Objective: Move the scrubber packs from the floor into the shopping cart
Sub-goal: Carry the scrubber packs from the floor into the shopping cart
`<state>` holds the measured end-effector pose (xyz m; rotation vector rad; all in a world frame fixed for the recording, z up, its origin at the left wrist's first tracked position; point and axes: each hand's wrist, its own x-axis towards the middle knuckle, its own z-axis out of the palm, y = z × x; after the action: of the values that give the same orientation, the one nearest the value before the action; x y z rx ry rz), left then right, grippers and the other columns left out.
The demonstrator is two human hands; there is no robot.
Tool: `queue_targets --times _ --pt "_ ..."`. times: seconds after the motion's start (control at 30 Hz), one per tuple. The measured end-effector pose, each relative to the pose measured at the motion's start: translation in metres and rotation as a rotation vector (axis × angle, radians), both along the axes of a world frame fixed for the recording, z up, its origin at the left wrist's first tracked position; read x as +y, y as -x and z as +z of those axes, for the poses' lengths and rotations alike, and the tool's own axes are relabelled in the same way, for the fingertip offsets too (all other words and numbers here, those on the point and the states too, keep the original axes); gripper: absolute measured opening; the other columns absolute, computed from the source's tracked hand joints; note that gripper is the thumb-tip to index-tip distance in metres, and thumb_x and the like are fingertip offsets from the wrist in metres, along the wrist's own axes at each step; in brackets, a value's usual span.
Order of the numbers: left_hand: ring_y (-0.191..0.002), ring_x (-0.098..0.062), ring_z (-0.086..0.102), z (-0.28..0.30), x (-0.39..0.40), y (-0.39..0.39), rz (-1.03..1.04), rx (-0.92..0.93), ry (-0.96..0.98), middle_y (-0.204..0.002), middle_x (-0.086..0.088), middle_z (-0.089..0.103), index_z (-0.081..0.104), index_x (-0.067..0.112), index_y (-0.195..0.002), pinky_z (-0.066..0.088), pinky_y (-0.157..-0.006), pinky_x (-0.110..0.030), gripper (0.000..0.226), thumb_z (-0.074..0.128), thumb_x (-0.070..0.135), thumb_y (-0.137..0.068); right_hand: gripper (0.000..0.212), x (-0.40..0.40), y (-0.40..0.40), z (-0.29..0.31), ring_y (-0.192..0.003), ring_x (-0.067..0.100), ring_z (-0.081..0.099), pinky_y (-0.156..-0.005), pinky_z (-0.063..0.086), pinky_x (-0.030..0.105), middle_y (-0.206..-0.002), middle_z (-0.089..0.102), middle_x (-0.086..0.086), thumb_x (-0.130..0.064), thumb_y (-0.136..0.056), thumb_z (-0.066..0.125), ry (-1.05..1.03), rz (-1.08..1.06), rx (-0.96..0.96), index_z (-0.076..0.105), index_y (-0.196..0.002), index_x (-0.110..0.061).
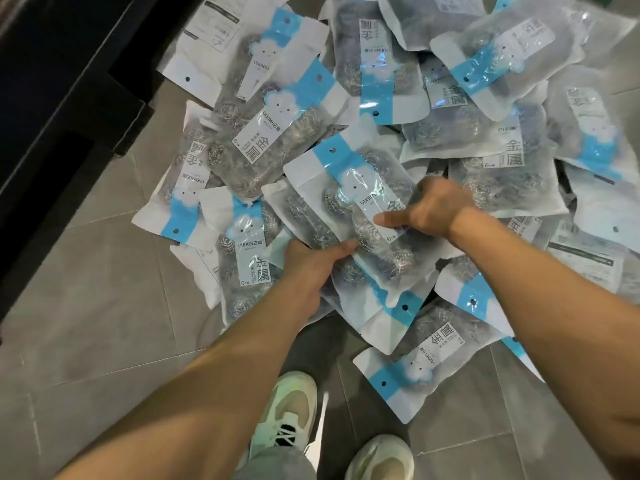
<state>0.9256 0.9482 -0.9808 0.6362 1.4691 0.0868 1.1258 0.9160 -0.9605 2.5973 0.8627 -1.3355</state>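
Observation:
Several clear packs of steel-wool scrubbers with blue and white header cards lie heaped on the grey tiled floor (104, 306). One scrubber pack (353, 188) lies tilted on top of the heap's middle. My right hand (429, 209) grips its right side, thumb across the label. My left hand (311, 261) holds its lower left edge together with the packs stacked under it (377, 292). No shopping cart is in view.
A dark cabinet or shelf base (69, 98) runs along the left. My two pale sneakers (291, 414) stand on the tiles just in front of the heap. Another pack (419, 372) lies close to my right foot.

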Motion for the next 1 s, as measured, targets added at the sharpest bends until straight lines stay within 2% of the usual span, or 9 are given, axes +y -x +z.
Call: queue_targets --times 0.13,0.23,0.33,0.4,0.53,0.67,0.77,0.9,1.0 --pt "-0.063 -0.008 0.075 -0.001 -0.003 0.000 -0.044 0.002 -0.019 -0.094 -0.006 0.078 0.068 0.007 -0.116 0.057 -0.049 -0.022 0.039 0.084 0.009 -0.081 0.115 -0.022 -0.001 0.002 -0.103 0.032 0.068 -0.097 0.054 0.048 -0.114 0.070 0.010 -0.064 -0.028 0.089 -0.086 -0.335 0.195 0.058 -0.122 -0.006" --pt "-0.066 -0.015 0.074 -0.001 -0.005 -0.001 -0.025 -0.015 -0.015 -0.098 -0.008 0.077 0.061 0.010 -0.123 0.055 -0.044 -0.027 0.043 0.079 0.003 -0.085 0.123 -0.044 0.000 0.000 -0.102 0.029 0.071 -0.096 0.057 0.047 -0.113 0.073 0.009 -0.058 -0.023 0.096 -0.212 -0.525 0.271 0.053 -0.127 -0.008" --pt "-0.081 -0.019 0.077 -0.001 -0.004 0.004 0.019 -0.062 -0.011 -0.109 -0.007 0.076 0.057 0.022 -0.120 0.061 -0.057 -0.033 0.044 0.076 0.001 -0.086 0.090 -0.064 0.004 0.002 -0.100 0.023 0.074 -0.085 0.061 0.038 -0.114 0.074 0.005 -0.030 -0.057 0.099 -0.361 -0.661 0.348 0.051 -0.131 -0.011" --pt "-0.089 -0.021 0.076 0.004 -0.001 0.010 0.008 -0.045 -0.054 -0.109 -0.005 0.076 0.057 0.027 -0.116 0.063 -0.073 -0.039 0.043 0.076 0.005 -0.084 0.072 -0.076 0.007 0.011 -0.094 0.018 0.077 -0.083 0.062 0.033 -0.109 0.077 0.002 -0.018 -0.068 0.093 -0.439 -0.744 0.382 0.058 -0.130 -0.011" --pt "-0.084 -0.017 0.072 0.045 0.007 0.025 0.048 -0.055 -0.119 -0.103 -0.002 0.075 0.059 0.022 -0.123 0.057 -0.067 -0.029 0.043 0.067 0.001 -0.087 0.040 -0.091 0.012 0.059 -0.095 0.017 0.077 -0.093 0.060 0.040 -0.101 0.081 0.001 -0.009 -0.078 0.085 -0.517 -0.797 0.410 0.073 -0.116 -0.012" --pt "-0.089 -0.023 0.074 0.115 0.015 0.042 0.056 -0.104 -0.096 -0.103 -0.005 0.079 0.064 0.022 -0.111 0.061 -0.084 -0.043 0.032 0.067 0.000 -0.087 0.041 -0.096 0.017 0.137 -0.100 0.017 0.077 -0.097 0.057 0.041 -0.107 0.080 0.000 -0.011 -0.079 0.084 -0.562 -0.802 0.444 0.073 -0.119 -0.014" --pt "-0.096 -0.029 0.076 0.188 0.017 0.055 0.064 -0.141 -0.088 -0.103 -0.006 0.080 0.070 0.018 -0.116 0.060 -0.087 -0.048 0.038 0.081 0.011 -0.080 0.042 -0.094 0.023 0.211 -0.102 0.020 0.076 -0.100 0.056 0.044 -0.108 0.080 0.002 -0.014 -0.079 0.085 -0.585 -0.783 0.462 0.073 -0.120 -0.013" --pt "-0.098 -0.034 0.076 0.320 0.026 0.075 0.073 -0.206 -0.152 -0.110 -0.014 0.078 0.068 0.010 -0.124 0.060 -0.088 -0.050 0.062 0.086 0.021 -0.066 0.037 -0.086 0.034 0.341 -0.096 0.021 0.077 -0.097 0.058 0.048 -0.103 0.081 0.002 -0.013 -0.079 0.084 -0.624 -0.689 0.436 0.075 -0.114 -0.015" --pt "-0.101 -0.035 0.075 0.439 0.046 0.092 -0.016 -0.279 -0.243 -0.113 -0.016 0.077 0.069 0.009 -0.123 0.061 -0.087 -0.050 0.059 0.084 0.018 -0.066 0.040 -0.074 0.042 0.458 -0.096 0.021 0.077 -0.094 0.059 0.045 -0.103 0.081 0.001 -0.012 -0.077 0.086 -0.677 -0.596 0.426 0.074 -0.115 -0.015"
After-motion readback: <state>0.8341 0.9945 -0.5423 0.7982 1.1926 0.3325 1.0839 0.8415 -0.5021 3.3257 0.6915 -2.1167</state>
